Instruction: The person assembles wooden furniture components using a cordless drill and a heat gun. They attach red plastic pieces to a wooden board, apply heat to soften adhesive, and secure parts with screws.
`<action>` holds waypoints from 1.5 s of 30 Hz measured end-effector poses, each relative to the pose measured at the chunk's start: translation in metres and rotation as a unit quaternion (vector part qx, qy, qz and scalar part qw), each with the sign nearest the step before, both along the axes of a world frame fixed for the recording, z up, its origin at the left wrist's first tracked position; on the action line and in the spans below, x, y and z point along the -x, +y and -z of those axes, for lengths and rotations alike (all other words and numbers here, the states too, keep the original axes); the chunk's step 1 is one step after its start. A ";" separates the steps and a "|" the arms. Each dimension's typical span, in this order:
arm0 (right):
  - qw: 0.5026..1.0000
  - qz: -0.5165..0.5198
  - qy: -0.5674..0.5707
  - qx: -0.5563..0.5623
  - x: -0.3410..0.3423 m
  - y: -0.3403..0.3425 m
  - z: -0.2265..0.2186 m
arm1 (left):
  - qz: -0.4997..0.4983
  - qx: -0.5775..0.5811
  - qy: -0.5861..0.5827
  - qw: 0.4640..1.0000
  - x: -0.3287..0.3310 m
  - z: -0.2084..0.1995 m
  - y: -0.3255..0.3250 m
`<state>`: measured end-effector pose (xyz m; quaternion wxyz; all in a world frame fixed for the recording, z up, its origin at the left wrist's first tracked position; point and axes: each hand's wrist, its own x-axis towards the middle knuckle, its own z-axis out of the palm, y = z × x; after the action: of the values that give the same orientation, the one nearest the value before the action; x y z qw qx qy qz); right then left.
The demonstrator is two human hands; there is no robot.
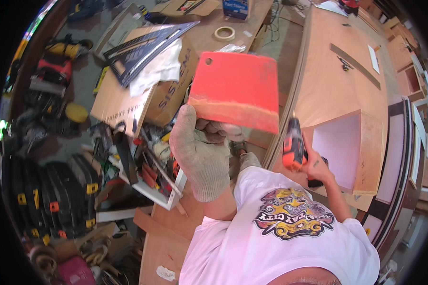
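- Step in hand, left: the red-faced board [235, 85] is raised by the left hand [199, 152]; it is judged best steadied by firm pressure near the edge, with the wrist braced against twisting, since most of its width overhangs to the right of the grip.
- Step in hand, right: the drill [296, 149] in the right hand [317, 167] is best kept with its bit directed away from the body (and well clear of the gloved fingers), the trigger finger relaxed.
- Left grip: gloved thumb and curled fingers clamped on the board's lower left edge; the board stands tilted above and to the right, a small round hole at its upper left corner.
- Right grip: fingers wrapped about the drill's handle; whether the trigger is pressed cannot be told.
- Surroundings: beyond the left grip, to its left, a blue set square [137, 56] and a white cloth [162, 71]; right of the right grip, a white-lined wooden box [370, 154].
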<state>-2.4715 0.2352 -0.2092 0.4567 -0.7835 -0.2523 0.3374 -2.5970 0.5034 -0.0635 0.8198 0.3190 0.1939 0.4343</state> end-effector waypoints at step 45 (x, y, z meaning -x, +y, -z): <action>0.869 0.240 -0.109 -0.419 -0.138 0.244 -0.200 | 0.138 -0.366 0.095 0.916 -0.222 -0.091 0.121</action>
<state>-2.3335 0.4788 -0.0091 0.7786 -0.5867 -0.2227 -0.0075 -2.3753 0.6248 0.0273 0.6756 0.6597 0.0523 0.3250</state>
